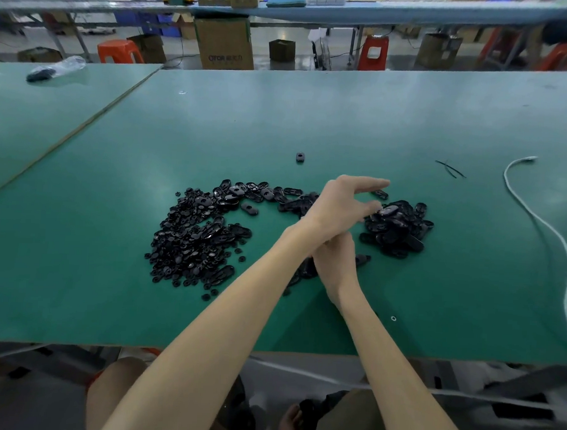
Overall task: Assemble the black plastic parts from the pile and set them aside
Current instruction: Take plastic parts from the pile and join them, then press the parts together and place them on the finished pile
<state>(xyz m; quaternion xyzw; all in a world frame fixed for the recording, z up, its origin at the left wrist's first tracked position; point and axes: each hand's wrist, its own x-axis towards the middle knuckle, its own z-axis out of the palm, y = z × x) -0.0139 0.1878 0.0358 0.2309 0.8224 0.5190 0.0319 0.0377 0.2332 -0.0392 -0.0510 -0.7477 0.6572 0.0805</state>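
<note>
L hand (340, 207) fingers (378, 183) are seen spread, tips just over the heap of black oval parts (400, 228), right of centre. R hand (333, 265) is tucked under the L wrist; its fingers are hidden, so grip can't be told. A pile of small black parts (191, 240) is spread left of centre on the desk (79, 304).

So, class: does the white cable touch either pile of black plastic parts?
No, the white cable lies right on the green table, with bare surface between it and the nearer pile of black plastic parts.

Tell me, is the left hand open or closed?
Open. The left hand hovers over the right-hand pile with fingers stretched and spread; none visibly curls round a part.
</note>
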